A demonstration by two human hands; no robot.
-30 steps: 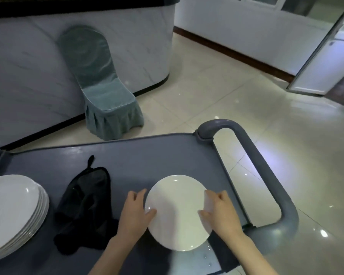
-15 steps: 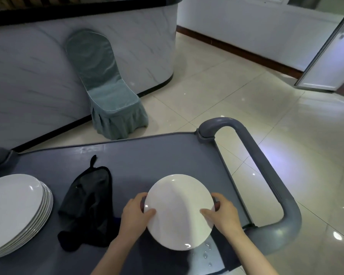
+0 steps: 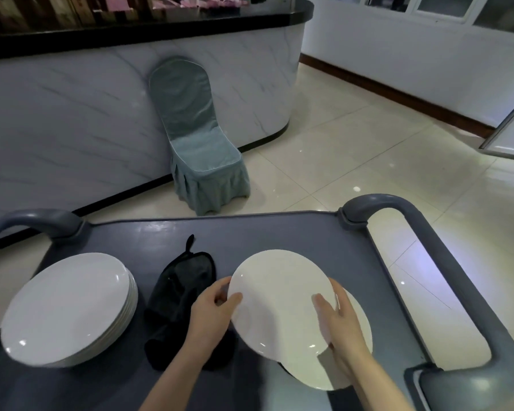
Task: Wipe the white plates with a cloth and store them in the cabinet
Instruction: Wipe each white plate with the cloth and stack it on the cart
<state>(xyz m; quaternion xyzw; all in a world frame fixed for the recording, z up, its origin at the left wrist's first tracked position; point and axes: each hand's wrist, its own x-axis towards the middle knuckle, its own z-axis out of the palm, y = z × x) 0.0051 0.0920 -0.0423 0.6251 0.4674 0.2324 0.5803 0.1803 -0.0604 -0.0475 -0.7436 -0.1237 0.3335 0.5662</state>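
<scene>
hands work nearest the camera: the left hand [image 3: 211,315] pinches the left rim of a round white plate [image 3: 279,304], thumb on top, and the right hand [image 3: 341,321] clasps its right rim the same way. this plate is tilted, lifted off a second white plate [image 3: 350,366] lying under it near the grey cart top's [image 3: 250,232] right edge. just left lies one crumpled black cloth [image 3: 181,295], touching neither stack. further left sits a stack of white plates [image 3: 69,310], count unclear, close to the cart's left edge. two grey looped handles [image 3: 457,277] bound the ends. beyond, open tiled floor [image 3: 353,149], one teal covered chair [image 3: 202,149] against a marble counter [image 3: 72,114].
</scene>
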